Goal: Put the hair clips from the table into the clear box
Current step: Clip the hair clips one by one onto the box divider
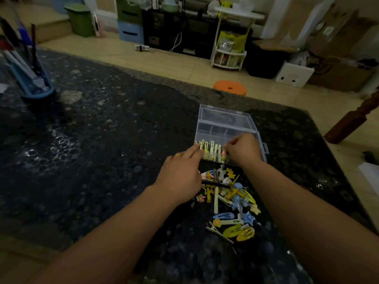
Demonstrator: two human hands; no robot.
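— Two hands and three lots are to be entered. Largest first?

— Entered first: dark speckled table, on which everything rests. Next: clear box, lid raised on the far side, set right of centre. A row of pale yellow clips is seen standing along its near compartment, long axes running near to far.

— And the unsorted stock?

— Loose pile of hair clips, mixed yellow, blue and white, lying on the table just near of the box, between the two forearms. Long axes are scattered; no single direction can be given.

— Hands?

— Left hand is laid over the pile's left edge, fingers extended, tips touching the box's near left corner beside the yellow row; nothing is seen held. Right hand is curled over the box's near edge, fingertips pinched together on a small pinkish clip at the right end of the row, it appears; the item is too small to be certain.

— Relation for the next pick?

— The pile lies near of both hands, so a draw back toward the body is judged necessary. The left hand is nearer, already resting on the pile. Most stock is judged still outstanding.
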